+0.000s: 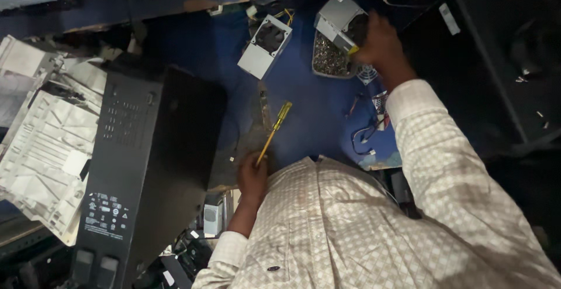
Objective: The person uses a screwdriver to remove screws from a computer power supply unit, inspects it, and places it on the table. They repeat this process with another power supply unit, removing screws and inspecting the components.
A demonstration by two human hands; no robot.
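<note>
Blue bench [304,102] carries computer parts. Left hand [252,179] has its grip clamped on a yellow screwdriver [273,132] pointing away from it. Right hand [380,46] has its grip closed on a grey power supply [339,17], above a tray of screws [328,60]; another power supply [265,46] sits left of that grip.

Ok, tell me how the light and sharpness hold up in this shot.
Head view: dim and uneven, the right side nearly black; the blue table and checked sleeve are lit best; the right hand by the grey metal box is soft with blur; the yellow screwdriver in the left hand reads clearly.
</note>
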